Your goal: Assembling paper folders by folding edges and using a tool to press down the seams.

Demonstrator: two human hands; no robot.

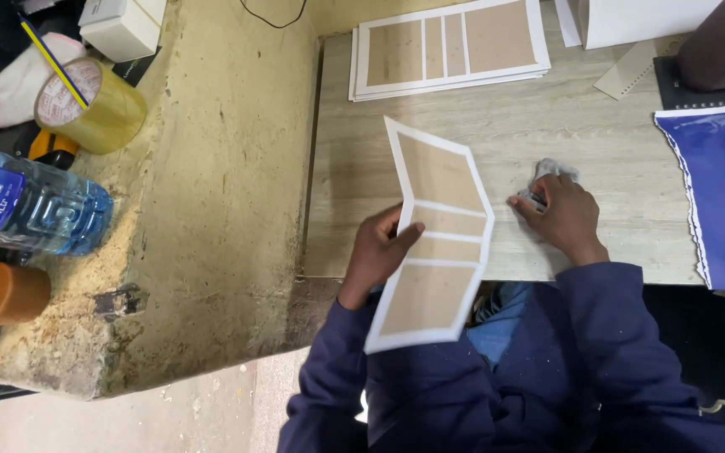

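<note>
— Cardboard sheet (434,239), brown panels framed in white, is it off the table?

— Yes, lifted and tilted. The left hand (377,252) grips it along its left edge, thumb on the face and fingers behind, so the sheet stands between the two hands and overhangs the table's near edge toward the person's lap.

— And the right hand (562,214)?

— It rests on the pale wood-grain table (547,126), just right of the sheet, fingers closed over a small crumpled grey wad (550,170). Whether that is cloth or paper I cannot tell. The hand and the sheet look just apart, not touching.

— What lies farther out?

— Beyond the hands, at the far side of the table, a stack of the same panelled sheets (451,48) lies flat. To the right sits a blue sheet with a scalloped edge (711,201), with a dark object above it. Left of the table runs a rough, yellowish concrete ledge (211,193); on it a roll of clear tape (94,105) with a pencil (50,57) across it, and a blue plastic water bottle (31,210) lying on its side.
</note>
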